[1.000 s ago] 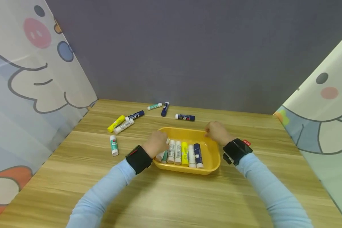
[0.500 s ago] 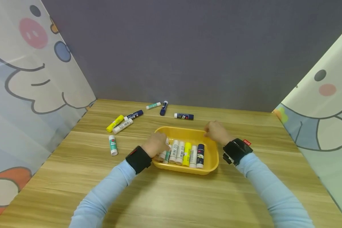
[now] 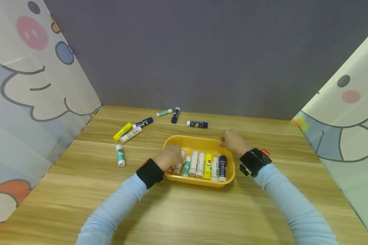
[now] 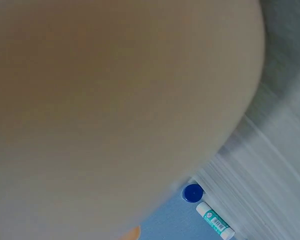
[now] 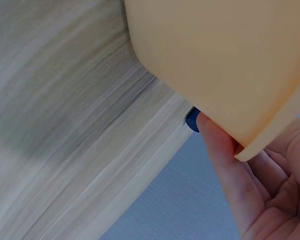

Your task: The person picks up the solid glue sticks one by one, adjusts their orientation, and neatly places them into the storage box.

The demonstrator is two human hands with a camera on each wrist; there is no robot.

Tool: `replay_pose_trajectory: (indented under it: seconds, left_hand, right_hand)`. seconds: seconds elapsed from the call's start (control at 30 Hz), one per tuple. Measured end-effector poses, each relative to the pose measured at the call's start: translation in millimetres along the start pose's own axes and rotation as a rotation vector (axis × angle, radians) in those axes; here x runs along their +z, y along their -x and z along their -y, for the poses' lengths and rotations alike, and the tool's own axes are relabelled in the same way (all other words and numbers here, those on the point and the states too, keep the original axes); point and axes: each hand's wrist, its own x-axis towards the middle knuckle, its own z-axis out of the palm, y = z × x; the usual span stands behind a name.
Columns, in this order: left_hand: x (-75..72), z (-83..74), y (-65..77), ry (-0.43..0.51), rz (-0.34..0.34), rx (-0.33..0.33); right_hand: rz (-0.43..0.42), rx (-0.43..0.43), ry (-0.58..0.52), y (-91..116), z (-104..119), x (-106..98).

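A yellow plastic tray (image 3: 202,183) stands on the wooden table. Inside it lies a slanted row of glue sticks: several white ones (image 3: 200,165), a teal one (image 3: 186,166), a yellow one (image 3: 208,166) and a navy one (image 3: 222,168) at the right end. My left hand (image 3: 169,156) reaches in at the tray's left end, over the leftmost white glue stick (image 3: 178,168); its fingertips are hidden, and I cannot tell whether it grips one. At the back right corner, my right hand (image 3: 234,141) pinches the tray rim, thumb and fingers around the edge (image 5: 250,152).
Left of the tray lie a teal glue stick (image 3: 120,155), a yellow one (image 3: 122,131), a white one (image 3: 131,134) and a navy one (image 3: 142,123). Behind it lie another teal one (image 3: 164,112) and two navy ones, one upended-looking (image 3: 175,115), one sideways (image 3: 197,124). A grey panel (image 3: 184,61) rises behind.
The row of glue sticks in the tray has slid and spread to the right, and the navy one has rolled. The left hand shifted slightly right across the tray; the right hand stays on the rim.
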Motion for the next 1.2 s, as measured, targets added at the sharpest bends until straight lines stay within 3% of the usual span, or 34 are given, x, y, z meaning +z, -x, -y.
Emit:
replay_pose_trajectory:
  seconds: [0.2,0.53,0.87,1.0,1.2]
  left_hand:
    - [0.9,2.7,3.4,0.075,0.010,0.021]
    - [1.2,5.0,5.5,0.058,-0.048,0.085]
    - [-5.1,7.9,13.2,0.110,-0.005,0.039]
    - [-10.7,12.7,16.6,0.106,-0.085,0.070]
    - [-29.2,28.5,29.6,0.199,-0.211,0.069]
  right_hand:
    - [0.007,0.002,0.000,1,1,-1]
    - [0.005,0.010,0.020,0,2,-1]
    - [0.015,0.008,0.019,1,3,-2]
    - [0.008,-0.006,0.003,-1,1,-1]
    - [0.005,-0.018,0.010,-2,1,-1]
